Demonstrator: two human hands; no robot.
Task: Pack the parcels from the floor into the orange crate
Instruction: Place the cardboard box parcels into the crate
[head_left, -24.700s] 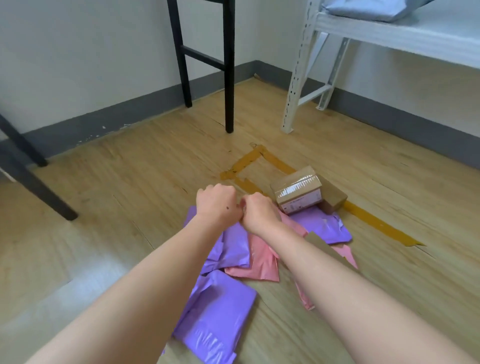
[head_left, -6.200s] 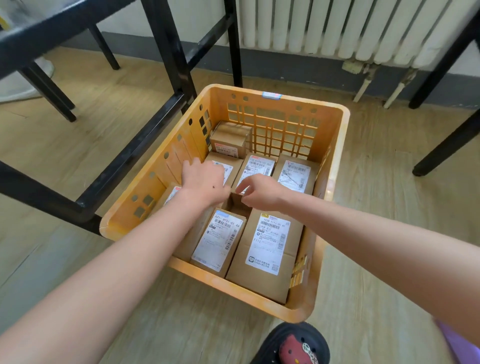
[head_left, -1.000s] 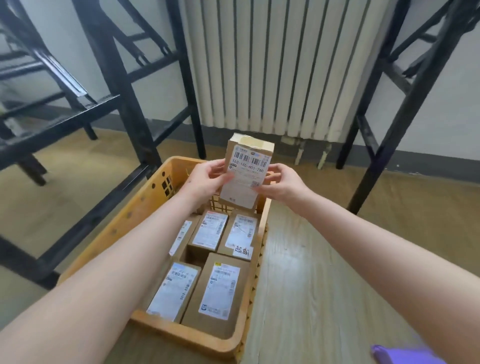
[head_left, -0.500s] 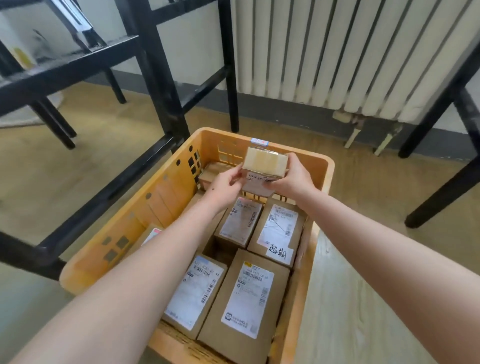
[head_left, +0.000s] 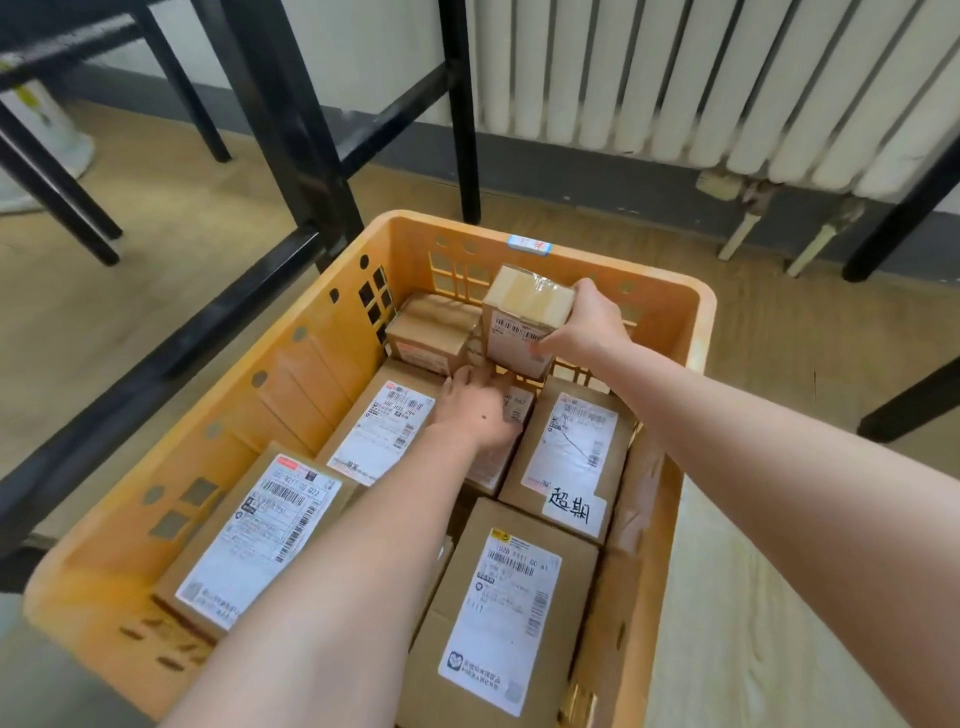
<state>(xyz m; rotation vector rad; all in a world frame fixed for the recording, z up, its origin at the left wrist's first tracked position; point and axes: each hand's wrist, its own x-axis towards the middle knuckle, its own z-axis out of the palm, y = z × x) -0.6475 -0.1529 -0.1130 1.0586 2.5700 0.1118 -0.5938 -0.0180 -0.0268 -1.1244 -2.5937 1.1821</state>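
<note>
As left hand (head_left: 475, 410) has let go, fingers flat on a packed parcel (head_left: 485, 467), right hand (head_left: 587, 325) alone grips small box (head_left: 524, 322) at 12 o'clock in orange crate (head_left: 291, 395); set-down looks near.

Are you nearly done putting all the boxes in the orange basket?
Many boxes already lie packed in the orange crate. The right hand holds a small box over the far end, while the left hand rests on boxes below. No parcels show on the floor here, so what's left is unclear.
</note>
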